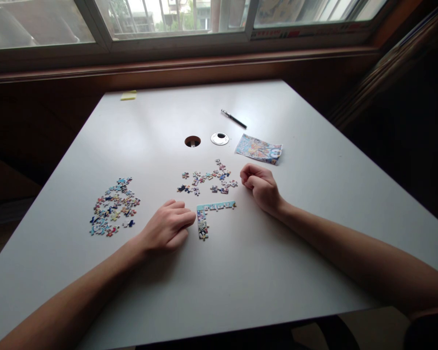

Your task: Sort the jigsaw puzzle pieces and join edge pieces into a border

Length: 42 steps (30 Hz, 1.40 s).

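My left hand [169, 225] rests on the white table [241, 253] with its fingers curled, its fingertips touching the left end of a joined L-shaped strip of puzzle pieces [209, 215]. My right hand [261, 185] lies curled in a loose fist just right of a small scatter of loose pieces [208, 181]. Whether it holds a piece is hidden. A larger heap of loose pieces [113, 206] lies to the left of my left hand.
A colourful printed picture sheet [259, 148] lies beyond my right hand. A black pen [233, 119], a round cable hole [192, 141] and its white cap [219, 139] sit farther back. A yellow pad [128, 96] is at the far edge by the window.
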Each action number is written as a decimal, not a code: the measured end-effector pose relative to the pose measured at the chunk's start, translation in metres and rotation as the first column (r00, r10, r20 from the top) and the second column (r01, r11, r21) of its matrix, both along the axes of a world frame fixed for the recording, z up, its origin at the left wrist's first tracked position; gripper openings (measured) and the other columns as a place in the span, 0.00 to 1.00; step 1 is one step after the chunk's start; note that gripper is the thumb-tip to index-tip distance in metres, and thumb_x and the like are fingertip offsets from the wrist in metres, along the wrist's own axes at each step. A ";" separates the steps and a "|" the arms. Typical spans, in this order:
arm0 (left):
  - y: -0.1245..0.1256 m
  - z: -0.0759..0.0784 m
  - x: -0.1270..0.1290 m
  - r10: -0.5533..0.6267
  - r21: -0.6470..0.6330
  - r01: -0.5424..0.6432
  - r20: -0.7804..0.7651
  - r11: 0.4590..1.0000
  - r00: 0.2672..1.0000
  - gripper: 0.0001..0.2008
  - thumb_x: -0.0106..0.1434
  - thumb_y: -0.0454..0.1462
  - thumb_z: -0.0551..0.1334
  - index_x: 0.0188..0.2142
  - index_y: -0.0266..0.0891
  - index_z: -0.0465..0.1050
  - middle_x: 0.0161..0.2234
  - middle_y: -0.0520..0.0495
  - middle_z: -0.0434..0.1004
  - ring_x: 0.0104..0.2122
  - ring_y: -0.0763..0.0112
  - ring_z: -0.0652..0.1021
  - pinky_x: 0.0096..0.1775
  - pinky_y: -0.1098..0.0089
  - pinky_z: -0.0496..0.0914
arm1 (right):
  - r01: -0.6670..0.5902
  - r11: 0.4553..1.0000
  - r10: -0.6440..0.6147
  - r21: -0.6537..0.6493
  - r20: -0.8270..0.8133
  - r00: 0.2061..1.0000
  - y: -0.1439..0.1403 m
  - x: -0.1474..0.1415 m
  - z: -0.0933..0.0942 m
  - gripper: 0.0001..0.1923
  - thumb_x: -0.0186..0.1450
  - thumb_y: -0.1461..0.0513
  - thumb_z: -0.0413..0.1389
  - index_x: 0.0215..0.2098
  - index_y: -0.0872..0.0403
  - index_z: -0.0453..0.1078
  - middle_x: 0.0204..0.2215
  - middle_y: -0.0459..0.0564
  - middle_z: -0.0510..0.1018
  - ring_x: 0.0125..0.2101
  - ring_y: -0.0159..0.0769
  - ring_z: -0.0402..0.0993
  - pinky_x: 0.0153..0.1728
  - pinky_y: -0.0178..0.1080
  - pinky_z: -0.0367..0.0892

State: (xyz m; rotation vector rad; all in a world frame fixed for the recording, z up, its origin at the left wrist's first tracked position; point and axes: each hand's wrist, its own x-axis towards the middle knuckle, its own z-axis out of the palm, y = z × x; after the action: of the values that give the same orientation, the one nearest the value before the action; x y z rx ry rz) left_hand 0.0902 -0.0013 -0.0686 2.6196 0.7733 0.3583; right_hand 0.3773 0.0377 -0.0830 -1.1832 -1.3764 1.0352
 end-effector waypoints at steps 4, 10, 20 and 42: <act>0.000 0.000 0.000 0.001 -0.004 -0.001 -0.002 1.000 1.000 0.10 0.50 0.31 0.50 0.28 0.40 0.45 0.23 0.50 0.60 0.28 0.64 0.60 0.34 0.61 0.57 | -0.003 1.000 0.003 -0.002 -0.005 1.000 0.000 0.000 0.000 0.05 0.47 0.68 0.49 0.22 0.53 0.62 0.18 0.43 0.58 0.21 0.30 0.49 0.24 0.38 0.42; 0.001 -0.002 0.000 0.002 -0.006 -0.002 -0.004 1.000 1.000 0.09 0.50 0.31 0.50 0.27 0.40 0.46 0.23 0.49 0.60 0.28 0.64 0.60 0.35 0.61 0.57 | -0.002 1.000 0.002 0.008 0.009 1.000 0.000 0.001 -0.001 0.05 0.48 0.68 0.49 0.22 0.53 0.62 0.19 0.43 0.59 0.22 0.30 0.49 0.24 0.38 0.43; 0.001 0.001 0.000 0.001 -0.007 -0.001 -0.004 1.000 1.000 0.10 0.50 0.31 0.50 0.27 0.40 0.45 0.23 0.49 0.60 0.28 0.64 0.60 0.35 0.61 0.56 | -0.002 1.000 0.002 0.017 0.017 1.000 0.000 0.000 0.000 0.04 0.48 0.68 0.48 0.22 0.54 0.62 0.19 0.43 0.59 0.21 0.30 0.49 0.24 0.38 0.43; 0.001 -0.002 -0.001 0.000 -0.008 0.000 -0.003 1.000 1.000 0.09 0.50 0.31 0.50 0.28 0.40 0.46 0.23 0.50 0.60 0.28 0.65 0.60 0.35 0.61 0.56 | -0.001 1.000 0.001 0.012 0.016 1.000 0.000 0.001 0.000 0.04 0.47 0.68 0.49 0.22 0.53 0.62 0.19 0.42 0.58 0.21 0.30 0.50 0.24 0.38 0.43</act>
State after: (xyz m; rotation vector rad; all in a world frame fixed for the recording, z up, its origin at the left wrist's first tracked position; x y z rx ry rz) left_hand 0.0891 0.0001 -0.0706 2.6136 0.7735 0.3509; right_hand 0.3779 0.0380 -0.0827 -1.1838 -1.3938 1.0188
